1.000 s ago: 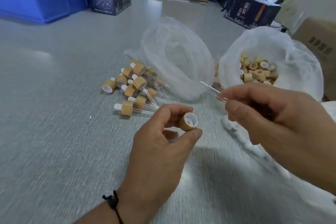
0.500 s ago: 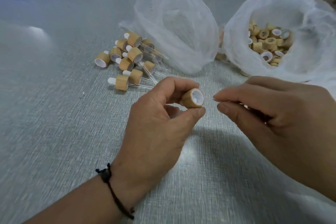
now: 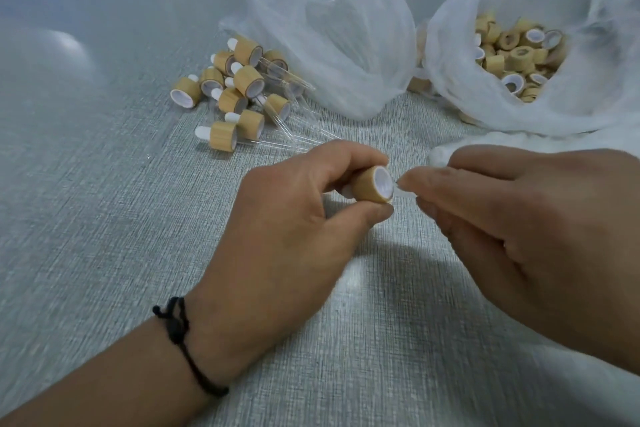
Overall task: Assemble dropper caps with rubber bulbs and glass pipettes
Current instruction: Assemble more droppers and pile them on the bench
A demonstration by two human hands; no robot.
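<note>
My left hand [image 3: 298, 218] pinches a bamboo-coloured dropper cap [image 3: 372, 184] between thumb and forefinger, its white open end turned to the right. My right hand [image 3: 519, 229] pinches a glass pipette [image 3: 399, 185] at its tip, right against the cap's opening; most of the pipette is hidden inside my fingers. A pile of several finished droppers [image 3: 239, 94] with white bulbs and glass tubes lies on the table behind my left hand.
A white plastic bag [image 3: 588, 107] at the back right holds several loose bamboo caps [image 3: 516, 59]. A second translucent bag [image 3: 332, 28] stands behind the middle. White material [image 3: 440, 152] lies just behind my right hand. The grey textured table [image 3: 104, 218] stretches left.
My right hand brought the pipette from up and to the right down to the cap's open end. The view tilted down and closer to the table.
</note>
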